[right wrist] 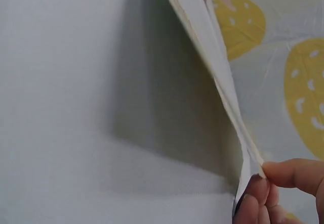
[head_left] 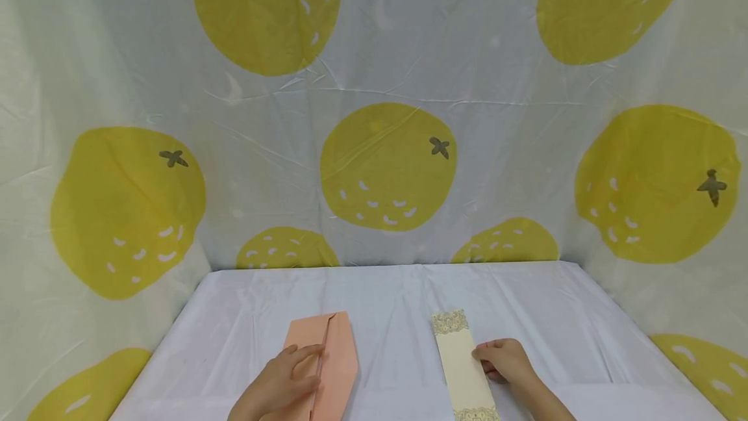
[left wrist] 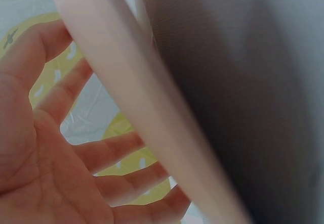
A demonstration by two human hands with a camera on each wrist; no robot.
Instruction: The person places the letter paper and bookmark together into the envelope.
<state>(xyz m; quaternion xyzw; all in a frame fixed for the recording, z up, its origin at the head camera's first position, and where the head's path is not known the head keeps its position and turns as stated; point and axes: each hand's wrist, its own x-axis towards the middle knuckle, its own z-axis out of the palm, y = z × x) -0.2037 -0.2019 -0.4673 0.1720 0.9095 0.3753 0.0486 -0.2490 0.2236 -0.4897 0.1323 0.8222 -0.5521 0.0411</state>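
Observation:
My left hand lies across a pink folded paper envelope, which has a long seam down its middle. Index finger and thumb are spread apart along that seam. In the left wrist view the spread fingers reach up to the edge of a blurred pink strip. To the right, my right hand pinches the right edge of a long cream card with gold lace-like bands at both ends. Seen from the right wrist, thumb and fingers meet at the card's thin edge.
Both things are over a table with a white, creased cloth. Behind and at the sides hang white curtains printed with large yellow fruit. A shadow falls on the white surface beside the card.

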